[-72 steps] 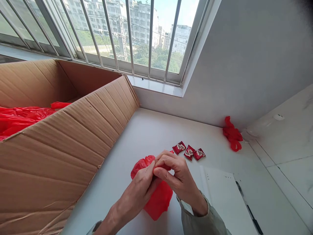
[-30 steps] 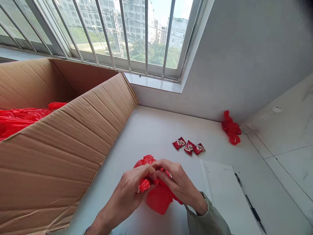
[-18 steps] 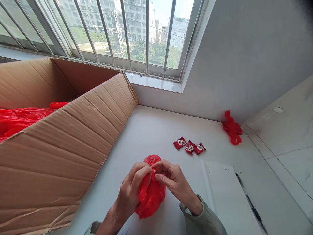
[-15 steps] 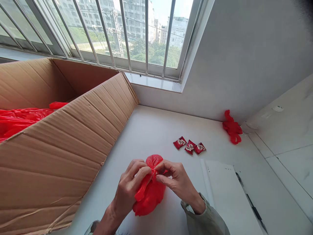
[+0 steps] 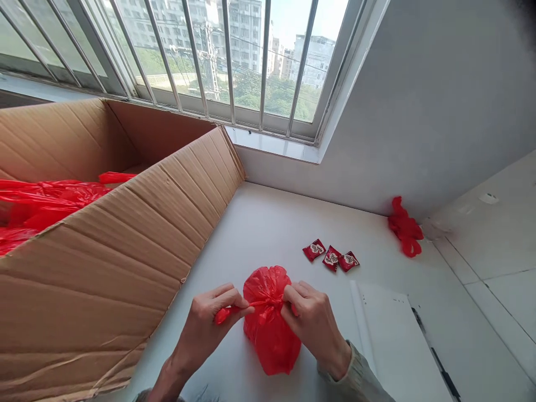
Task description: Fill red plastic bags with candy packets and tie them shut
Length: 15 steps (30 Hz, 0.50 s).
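A red plastic bag (image 5: 274, 343) stands bunched on the white tabletop, gathered into a knot near its top. My left hand (image 5: 213, 318) pinches one handle of it, drawn out taut to the left. On the other side, my right hand (image 5: 310, 315) grips the opposite handle close to the knot, its fingertips curled around the plastic. What the bag holds is hidden. Beyond the bag lie three small dark-red wrapped packets (image 5: 331, 258) with pale lettering, touched by neither hand.
At the left stands a large open cardboard box (image 5: 125, 268) with red plastic bags (image 5: 62, 195) inside. A crumpled red bag (image 5: 405, 228) lies in the far right corner by the wall. A white panel (image 5: 397, 335) rests at the right. A barred window (image 5: 251, 67) is behind.
My hands have moved apart, pulling the bag's handles out sideways from the knot. The bag's top has spread wider. The view has shifted slightly.
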Motion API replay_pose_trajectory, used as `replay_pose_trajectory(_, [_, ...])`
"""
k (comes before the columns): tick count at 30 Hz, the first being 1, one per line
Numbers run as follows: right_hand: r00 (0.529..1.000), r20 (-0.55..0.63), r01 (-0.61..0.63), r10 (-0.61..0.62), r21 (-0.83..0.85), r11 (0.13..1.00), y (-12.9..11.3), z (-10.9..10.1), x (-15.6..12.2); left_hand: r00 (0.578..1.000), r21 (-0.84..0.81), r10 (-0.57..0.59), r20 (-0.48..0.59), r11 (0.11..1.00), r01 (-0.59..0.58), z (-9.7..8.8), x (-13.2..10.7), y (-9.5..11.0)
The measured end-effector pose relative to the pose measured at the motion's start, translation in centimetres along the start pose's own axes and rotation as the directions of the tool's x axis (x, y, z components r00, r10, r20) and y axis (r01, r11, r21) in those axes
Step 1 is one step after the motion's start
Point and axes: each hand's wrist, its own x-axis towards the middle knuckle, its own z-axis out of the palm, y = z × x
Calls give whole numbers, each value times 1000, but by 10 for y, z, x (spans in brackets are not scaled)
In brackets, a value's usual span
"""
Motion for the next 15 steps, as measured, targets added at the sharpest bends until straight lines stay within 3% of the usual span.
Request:
replay_pose_trajectory(6, [999, 17, -53, 52, 92, 994, 3, 5, -1, 999, -53, -47, -23, 998, 46, -1, -1, 1])
replay_pose_trajectory(9, [990, 113, -87, 78, 69, 994, 6, 10, 0, 994, -47, -98, -46, 994, 95, 2, -7, -2])
replay_pose_trajectory(12, [966, 240, -111, 95, 55, 992, 3, -2, 12, 985, -85, -166, -42, 983, 162, 5, -13, -4])
replay_pose_trajectory(15, [916, 400, -21, -32, 127, 992, -4, -19, 29, 985, -115, -171, -10, 979, 169, 3, -16, 1])
